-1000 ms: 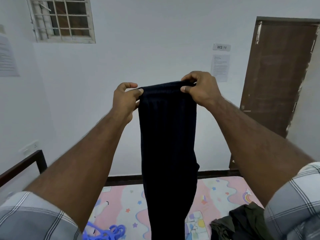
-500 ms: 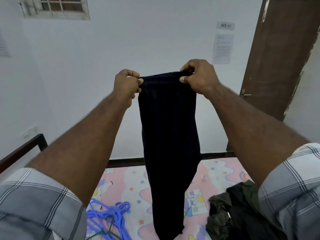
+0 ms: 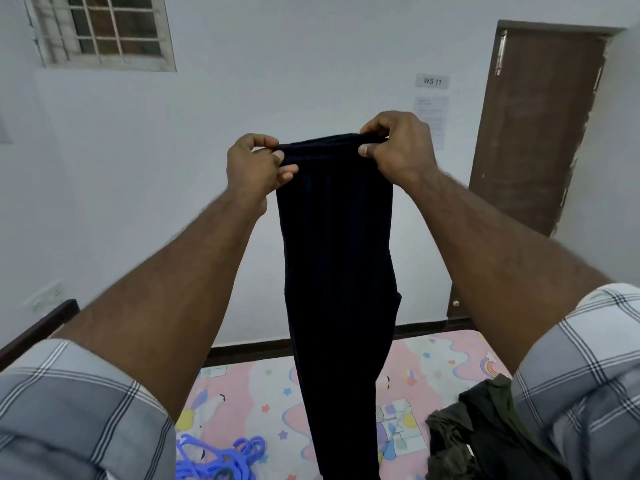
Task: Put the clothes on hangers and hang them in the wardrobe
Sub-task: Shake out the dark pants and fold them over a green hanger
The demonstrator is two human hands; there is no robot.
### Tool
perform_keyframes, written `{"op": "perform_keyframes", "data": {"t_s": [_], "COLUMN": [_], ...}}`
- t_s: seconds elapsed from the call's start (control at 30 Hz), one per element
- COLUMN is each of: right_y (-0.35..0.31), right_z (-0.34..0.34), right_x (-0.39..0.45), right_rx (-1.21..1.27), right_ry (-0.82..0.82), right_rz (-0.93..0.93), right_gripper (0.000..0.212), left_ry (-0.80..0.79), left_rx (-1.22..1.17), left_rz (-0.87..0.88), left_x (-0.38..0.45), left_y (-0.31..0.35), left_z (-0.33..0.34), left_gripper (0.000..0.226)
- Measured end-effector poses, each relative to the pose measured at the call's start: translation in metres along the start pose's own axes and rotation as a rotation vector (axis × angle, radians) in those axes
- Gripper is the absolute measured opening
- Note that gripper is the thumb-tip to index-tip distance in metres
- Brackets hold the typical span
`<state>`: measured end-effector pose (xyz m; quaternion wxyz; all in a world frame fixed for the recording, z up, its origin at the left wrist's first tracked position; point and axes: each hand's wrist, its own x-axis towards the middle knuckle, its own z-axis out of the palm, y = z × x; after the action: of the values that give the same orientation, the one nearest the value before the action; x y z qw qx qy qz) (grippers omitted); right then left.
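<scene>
A dark navy garment (image 3: 337, 271), folded lengthwise, hangs straight down in front of me above the bed. My left hand (image 3: 252, 166) pinches its top left corner. My right hand (image 3: 398, 147) grips the top right corner, fingers curled over the edge. A bunch of blue plastic hangers (image 3: 221, 457) lies on the bed at the lower left. A crumpled heap of dark olive clothes (image 3: 474, 431) lies on the bed at the lower right. No wardrobe is in view.
The bed (image 3: 270, 393) has a pink cartoon-print sheet and a dark frame rail (image 3: 38, 329) at the left. A brown door (image 3: 533, 133) stands shut at the right. A barred window (image 3: 100, 29) is high on the white wall at the left.
The view has tilted up a little, showing more wall and window. Both hands still hold the garment's top edge, and the left fingers have shifted slightly on the cloth.
</scene>
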<state>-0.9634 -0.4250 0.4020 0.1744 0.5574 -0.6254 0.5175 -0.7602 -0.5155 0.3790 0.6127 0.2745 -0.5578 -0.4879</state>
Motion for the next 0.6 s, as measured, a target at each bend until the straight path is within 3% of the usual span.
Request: {"op": "perform_keyframes", "data": {"t_s": [0.27,0.6], "right_y": [0.005,0.092], "right_z": [0.015,0.098], "right_x": [-0.015,-0.05], "right_rx": [0.001,0.037], "right_ry": [-0.042,-0.444], "right_rz": [0.064,0.377], "right_gripper": [0.02,0.017], "left_ry": [-0.043,-0.028], "left_rx": [-0.011,0.132], "left_rz": [-0.039,-0.381], "left_x": [0.005,0.024], "left_y": [-0.021,-0.161], "left_z": [-0.011,-0.019], "left_gripper": [0.02,0.023]}}
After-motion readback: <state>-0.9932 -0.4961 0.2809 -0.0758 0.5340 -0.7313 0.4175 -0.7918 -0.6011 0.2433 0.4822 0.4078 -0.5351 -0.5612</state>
